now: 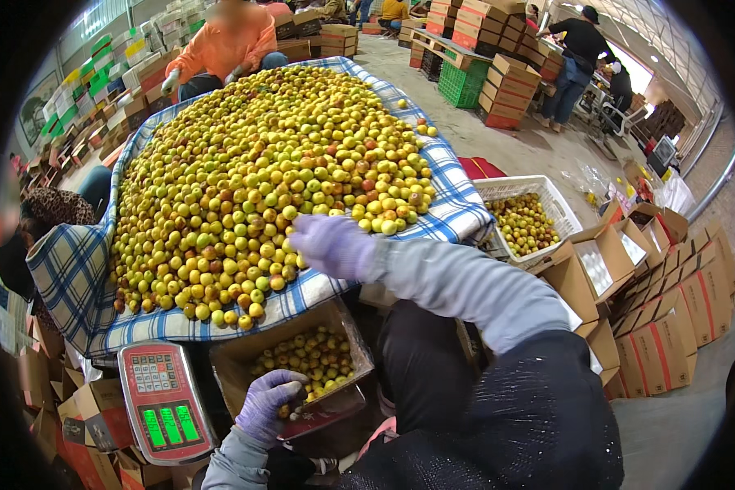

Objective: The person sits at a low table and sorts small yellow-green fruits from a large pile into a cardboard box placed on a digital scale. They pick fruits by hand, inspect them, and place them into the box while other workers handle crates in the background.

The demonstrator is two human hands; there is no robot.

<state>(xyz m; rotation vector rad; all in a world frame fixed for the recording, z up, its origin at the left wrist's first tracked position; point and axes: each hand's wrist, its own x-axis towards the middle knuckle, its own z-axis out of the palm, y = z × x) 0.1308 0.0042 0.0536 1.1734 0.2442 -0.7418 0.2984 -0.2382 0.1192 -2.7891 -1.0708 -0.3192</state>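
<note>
Round yellow-green fruits, some reddish, are heaped on a blue-and-white checked cloth. My right hand, in a purple knit glove, is at the pile's near right edge; it is blurred, and whether it holds a fruit cannot be told. My left hand, gloved alike, hangs over the near side of a cardboard box holding more fruits. Its fingers are curled beside some fruits at the box's edge; the grip is unclear. Left of the box stands a red digital scale with lit green displays.
A white plastic crate of fruits stands to the right, near open cartons with white trays and stacked cartons. A person in orange crouches behind the pile; another person's arm shows at left. Boxes lie lower left.
</note>
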